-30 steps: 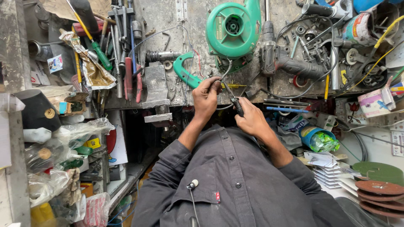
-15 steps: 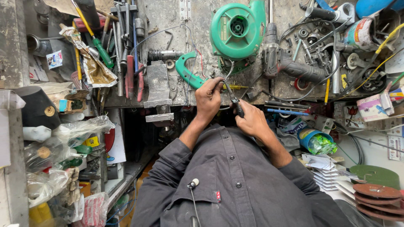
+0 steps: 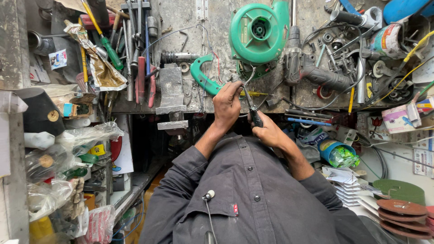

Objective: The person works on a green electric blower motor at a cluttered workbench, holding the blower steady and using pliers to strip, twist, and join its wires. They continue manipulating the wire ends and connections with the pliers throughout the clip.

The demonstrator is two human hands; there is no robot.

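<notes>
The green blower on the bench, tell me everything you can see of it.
The green blower looks plastic: a round housing with a dark central intake ringed by vents. It lies flat on the cluttered grey workbench, beside a dark drill. Thin wires run from its lower edge toward the left hand. A separate green handle piece lies nearby.

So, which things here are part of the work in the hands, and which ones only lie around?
In hand:
- left hand on thin wires
- right hand holding a black-handled tool
- green blower, where the wires lead

Lying about:
- grey drill
- green handle piece
- screwdrivers
- abrasive discs
</notes>
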